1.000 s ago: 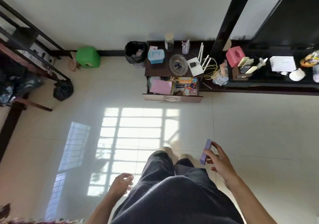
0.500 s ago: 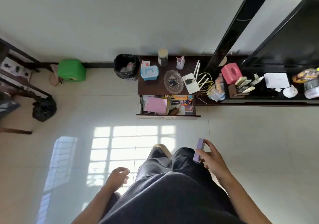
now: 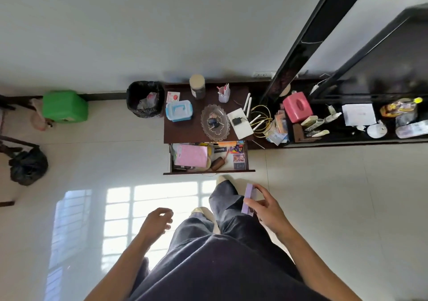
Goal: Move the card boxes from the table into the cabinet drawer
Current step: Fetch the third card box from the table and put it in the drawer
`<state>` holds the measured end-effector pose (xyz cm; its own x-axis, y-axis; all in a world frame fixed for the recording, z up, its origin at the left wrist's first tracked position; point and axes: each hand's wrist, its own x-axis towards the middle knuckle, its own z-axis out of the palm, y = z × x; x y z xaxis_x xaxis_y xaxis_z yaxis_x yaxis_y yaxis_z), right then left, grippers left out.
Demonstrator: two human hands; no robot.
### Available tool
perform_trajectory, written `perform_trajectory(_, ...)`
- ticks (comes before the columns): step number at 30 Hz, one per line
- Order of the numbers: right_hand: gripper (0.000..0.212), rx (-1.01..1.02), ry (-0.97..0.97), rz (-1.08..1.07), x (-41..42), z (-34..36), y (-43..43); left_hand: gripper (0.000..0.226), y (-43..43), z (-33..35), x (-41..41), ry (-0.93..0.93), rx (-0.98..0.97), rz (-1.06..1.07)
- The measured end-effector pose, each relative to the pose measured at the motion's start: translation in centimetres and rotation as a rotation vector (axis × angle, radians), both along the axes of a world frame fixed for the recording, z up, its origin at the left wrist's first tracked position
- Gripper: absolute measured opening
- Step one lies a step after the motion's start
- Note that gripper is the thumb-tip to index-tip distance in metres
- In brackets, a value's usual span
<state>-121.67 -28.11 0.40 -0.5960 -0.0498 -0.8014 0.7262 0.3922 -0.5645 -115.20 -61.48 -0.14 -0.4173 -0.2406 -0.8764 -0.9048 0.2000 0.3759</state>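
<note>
Nearest the camera, the right hand [image 3: 266, 209] is clamped on a slim purple card box [image 3: 247, 199], thumb on one long edge and fingers on the other, held above the tiled floor [image 3: 335, 196] just beside the person's dark trousers [image 3: 231, 208]. The left hand [image 3: 155, 222] hangs free with loosely curled fingers, holding nothing. Just beyond the feet, the cabinet drawer [image 3: 208, 172] stands pulled out, crowded with a pink pad [image 3: 191, 155] and small packets. Above it the dark tabletop [image 3: 183, 134] carries a glass dish [image 3: 215, 122], a blue box [image 3: 178, 110] and a white router [image 3: 240, 123].
</note>
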Motion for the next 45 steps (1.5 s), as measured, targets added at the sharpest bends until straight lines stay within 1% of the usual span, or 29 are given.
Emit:
perform_trajectory(5, 0.058, 0.037, -0.026, 0.158, -6.8, -2.1, 1.0, 0.017, 1.7, -1.1, -1.0, -0.057, -0.035, 0.029)
perform_trajectory(9, 0.062, 0.098, -0.048, 0.264, -10.8, -4.9, 0.8, 0.017, 2.2, -2.5, -1.4, -0.112, -0.027, -0.021)
perform_trajectory(14, 0.055, 0.149, -0.091, 0.358, -13.5, -11.1, -0.2, 0.01, 1.6, -7.4, -3.7, -0.16, 0.001, -0.093)
perform_trajectory(20, 0.059, 0.242, -0.063, 0.519, -16.0, -22.3, -2.2, 0.014, 1.1, -17.5, -8.4, -0.166, 0.043, -0.111)
perform_trajectory(24, 0.062, 0.346, 0.03, 0.654, -17.6, -30.9, -3.4, 0.022, 0.7, -26.3, -11.6, -0.151, 0.024, -0.261)
perform_trajectory(26, 0.066, 0.418, 0.103, 0.785, -18.4, -35.2, -3.6, 0.023, 0.5, -31.0, -12.8, -0.149, 0.002, -0.298)
perform_trajectory(29, 0.066, 0.495, 0.258, 0.997, -19.9, -41.5, -3.8, 0.021, -0.3, -37.7, -13.9, -0.108, -0.079, -0.321)
perform_trajectory(32, 0.065, 0.528, 0.356, 1.126, -21.3, -47.8, -3.9, 0.024, -1.3, -44.4, -14.3, -0.012, -0.216, -0.434)
perform_trajectory(35, 0.069, 0.571, 0.356, 1.239, -22.1, -53.0, -3.9, 0.045, -2.5, -50.2, -13.8, 0.115, -0.385, -0.625)
perform_trajectory(37, 0.069, 0.587, 0.347, 1.31, -22.2, -56.0, -4.0, 0.057, -3.2, -53.1, -13.0, 0.129, -0.414, -0.691)
perform_trajectory(38, 0.069, 0.595, 0.343, 1.339, -22.1, -57.3, -4.2, 0.059, -3.4, -54.3, -12.5, 0.128, -0.425, -0.728)
perform_trajectory(41, 0.068, 0.64, 0.309, 1.402, -21.6, -59.9, -4.1, 0.055, -3.6, -56.8, -11.8, 0.169, -0.489, -0.796)
perform_trajectory(43, 0.067, 0.669, 0.278, 1.428, -21.2, -61.0, -3.8, 0.05, -3.5, -57.6, -12.1, 0.21, -0.505, -0.78)
perform_trajectory(45, 0.069, 0.688, 0.235, 1.435, -21.2, -61.6, -3.5, 0.046, -3.7, -58.1, -12.4, 0.227, -0.478, -0.762)
